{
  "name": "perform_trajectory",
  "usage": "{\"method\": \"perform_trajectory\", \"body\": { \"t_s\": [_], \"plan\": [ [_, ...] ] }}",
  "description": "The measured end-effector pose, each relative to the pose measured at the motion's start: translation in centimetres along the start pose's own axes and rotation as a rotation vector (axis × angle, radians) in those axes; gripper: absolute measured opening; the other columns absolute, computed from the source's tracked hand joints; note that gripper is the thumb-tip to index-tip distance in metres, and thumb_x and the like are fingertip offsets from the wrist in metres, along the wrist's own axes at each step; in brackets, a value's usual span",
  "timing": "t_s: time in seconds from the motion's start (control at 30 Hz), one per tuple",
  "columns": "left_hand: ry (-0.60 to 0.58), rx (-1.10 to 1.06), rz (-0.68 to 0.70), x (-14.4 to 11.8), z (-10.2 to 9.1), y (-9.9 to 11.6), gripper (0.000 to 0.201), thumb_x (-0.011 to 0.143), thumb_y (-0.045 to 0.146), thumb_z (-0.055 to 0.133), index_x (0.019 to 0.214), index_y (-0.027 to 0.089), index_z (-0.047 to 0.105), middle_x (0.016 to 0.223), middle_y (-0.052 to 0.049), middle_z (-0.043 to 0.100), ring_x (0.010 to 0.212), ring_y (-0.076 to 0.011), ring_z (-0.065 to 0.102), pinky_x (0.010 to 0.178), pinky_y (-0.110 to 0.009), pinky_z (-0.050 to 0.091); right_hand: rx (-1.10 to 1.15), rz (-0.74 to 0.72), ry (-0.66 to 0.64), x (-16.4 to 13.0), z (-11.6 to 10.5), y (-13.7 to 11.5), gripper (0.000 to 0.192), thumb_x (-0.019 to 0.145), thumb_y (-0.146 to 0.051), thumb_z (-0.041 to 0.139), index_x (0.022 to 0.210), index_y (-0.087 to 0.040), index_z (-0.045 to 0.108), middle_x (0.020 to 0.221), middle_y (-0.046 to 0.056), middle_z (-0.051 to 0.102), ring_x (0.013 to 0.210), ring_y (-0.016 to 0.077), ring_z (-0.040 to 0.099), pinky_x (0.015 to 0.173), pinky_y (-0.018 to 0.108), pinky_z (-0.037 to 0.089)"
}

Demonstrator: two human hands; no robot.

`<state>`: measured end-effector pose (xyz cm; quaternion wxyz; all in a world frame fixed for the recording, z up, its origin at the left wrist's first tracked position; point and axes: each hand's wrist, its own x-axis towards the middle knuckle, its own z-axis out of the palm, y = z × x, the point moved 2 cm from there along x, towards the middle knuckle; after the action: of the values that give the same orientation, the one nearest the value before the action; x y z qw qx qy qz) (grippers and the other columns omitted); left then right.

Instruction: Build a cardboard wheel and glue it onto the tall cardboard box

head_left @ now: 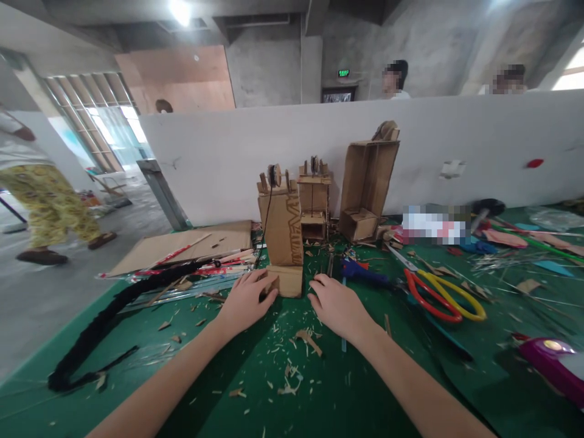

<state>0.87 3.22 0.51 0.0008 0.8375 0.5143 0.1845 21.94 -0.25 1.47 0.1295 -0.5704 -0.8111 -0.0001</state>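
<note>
A cardboard model [280, 228] stands upright in front of me, with a wheel [274, 176] at its top and a black cord hanging from it. At its foot is a low cardboard box part [289, 281]. My left hand [246, 299] rests at the left side of this part, thumb and fingers apart, fingertips against it. To the right, a small gap from the part, my right hand [338, 304] lies low over the table with fingers bent and apart, holding nothing. Behind stand a similar smaller cardboard model [314, 198] and a tall open cardboard box [369, 188].
Scraps litter the green table [269, 407]. Scissors [438, 298] and a blue glue gun [365, 272] lie right, a purple device [550, 365] nearer. A black fuzzy strip [104, 316] and flat cardboard [182, 243] lie left. A white partition [228, 158] stands behind; a person [45, 194] is at left.
</note>
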Motion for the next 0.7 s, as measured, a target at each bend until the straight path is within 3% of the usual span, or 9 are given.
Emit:
{"method": "perform_trajectory", "body": {
  "t_s": [0.27,0.7],
  "plan": [
    [-0.007,0.019,-0.021,-0.02,0.11,0.46,0.040,0.089,0.043,0.042,0.123,0.029,0.059,0.132,-0.008,0.055,0.118,-0.0282,0.051,0.099,-0.048,0.038,-0.035,-0.008,0.025,0.00,0.30,-0.18,0.031,0.093,-0.025,0.037,0.109,-0.016,0.062,0.114,0.010,0.060,0.096,0.0230,0.061,0.073,0.032,0.050],
    [-0.020,-0.030,-0.018,0.06,0.49,-0.23,0.042,0.089,0.045,0.043,0.126,0.028,0.057,0.126,-0.011,0.056,0.117,-0.0285,0.050,0.098,-0.047,0.037,-0.006,-0.011,0.031,0.05,0.39,-0.08,0.031,0.092,-0.025,0.037,0.108,-0.015,0.062,0.114,0.011,0.060,0.097,0.0246,0.061,0.072,0.034,0.050]
  ]
}}
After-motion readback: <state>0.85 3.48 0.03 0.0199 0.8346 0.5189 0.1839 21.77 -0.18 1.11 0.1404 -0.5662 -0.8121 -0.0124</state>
